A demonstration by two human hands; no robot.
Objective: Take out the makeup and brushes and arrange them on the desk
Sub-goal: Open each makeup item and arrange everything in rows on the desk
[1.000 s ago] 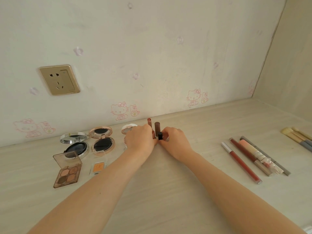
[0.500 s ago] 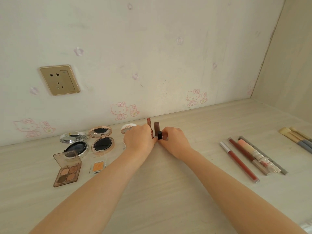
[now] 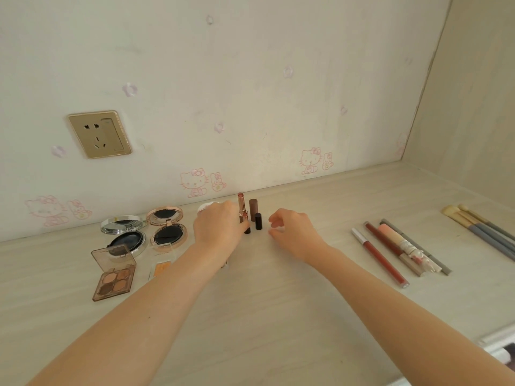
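Several lipsticks stand upright in a cluster near the wall: a tall rose-gold one [image 3: 241, 204], a brown one [image 3: 253, 208], a short black one [image 3: 258, 221] and a short pink-tipped one [image 3: 246, 225]. My left hand [image 3: 217, 229] rests its fingertips around the pink-tipped lipstick. My right hand [image 3: 292, 232] hovers just right of the black lipstick with its fingers apart, holding nothing. Lip glosses and pencils [image 3: 390, 252] lie in a row to the right. Brushes [image 3: 479, 229] lie at the far right.
On the desk [image 3: 264, 302], left of my hands, lie a silver compact [image 3: 125, 238], a rose-gold compact [image 3: 167, 229], an eyeshadow palette [image 3: 114, 277] and a small orange pan [image 3: 161, 268]. A white puff [image 3: 206, 207] peeks from behind my left hand. A side wall closes the right.
My right hand has let go of the black lipstick and drawn back to the right, fingers spread. My left hand stays at the pink-tipped lipstick.
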